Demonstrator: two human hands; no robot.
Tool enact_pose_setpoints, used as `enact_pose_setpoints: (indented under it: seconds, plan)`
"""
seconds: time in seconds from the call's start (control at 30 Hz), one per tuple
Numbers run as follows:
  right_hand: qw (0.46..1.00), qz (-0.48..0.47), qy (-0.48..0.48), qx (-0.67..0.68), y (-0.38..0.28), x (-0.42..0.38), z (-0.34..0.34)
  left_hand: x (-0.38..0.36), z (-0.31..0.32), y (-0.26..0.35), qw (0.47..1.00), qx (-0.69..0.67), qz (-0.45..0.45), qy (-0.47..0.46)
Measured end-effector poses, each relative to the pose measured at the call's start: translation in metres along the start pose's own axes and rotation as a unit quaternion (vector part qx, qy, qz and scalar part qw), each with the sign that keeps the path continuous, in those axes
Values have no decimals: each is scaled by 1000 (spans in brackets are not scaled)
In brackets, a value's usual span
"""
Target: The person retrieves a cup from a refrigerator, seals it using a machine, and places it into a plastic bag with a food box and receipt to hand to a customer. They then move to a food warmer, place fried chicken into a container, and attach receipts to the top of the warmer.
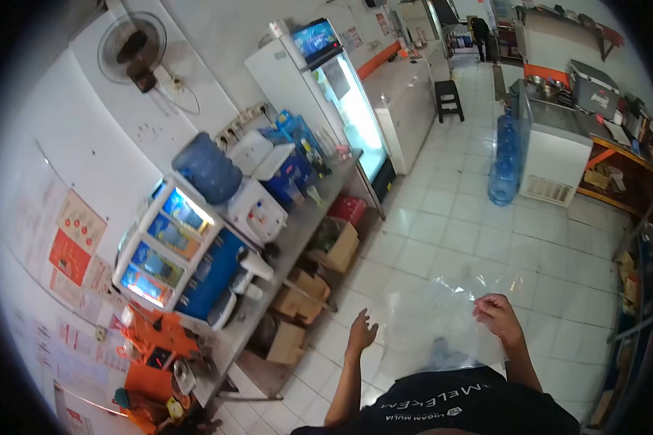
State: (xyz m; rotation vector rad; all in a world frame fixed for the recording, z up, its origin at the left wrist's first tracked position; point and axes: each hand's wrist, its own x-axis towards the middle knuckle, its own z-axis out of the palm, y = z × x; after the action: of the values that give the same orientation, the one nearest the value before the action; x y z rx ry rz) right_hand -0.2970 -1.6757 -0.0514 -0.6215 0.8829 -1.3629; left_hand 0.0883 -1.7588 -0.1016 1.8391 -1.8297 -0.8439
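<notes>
A large clear plastic bag [432,315] spreads out in front of my black shirt, thin enough that the floor tiles show through it. My right hand [495,315] is closed on the bag's upper right edge, fingertips pinched together. To the left of the bag, my left hand [363,332] is raised with its fingers apart and holds nothing. A small gap seems to lie between that hand and the bag.
Along the left wall runs a metal counter [308,230] with a drink dispenser [185,243] and a water jug [207,168]. Cardboard boxes [297,296] sit beneath. Beyond stand a lit fridge [355,109], a stool [448,100], empty jugs [506,163] and a chest freezer [555,156]. A person [480,36] is far off.
</notes>
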Motion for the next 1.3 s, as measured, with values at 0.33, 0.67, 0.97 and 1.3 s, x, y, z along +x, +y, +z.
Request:
enact_pose_setpoints:
  seconds: [0.33, 0.67, 0.97, 1.3]
  plan:
    - [917, 12, -308, -252, 0, 323, 209, 168, -91, 165, 966, -232, 114, -7]
    - [712, -251, -446, -480, 19, 627, 215, 464, -107, 142, 970, -104, 152, 156]
    - [575, 269, -693, -341, -146, 922, 235, 621, -137, 124, 980, -73, 4, 186]
    - [858, -222, -196, -420, -69, 1226, 347, 691, -109, 156, 914, -119, -262, 286]
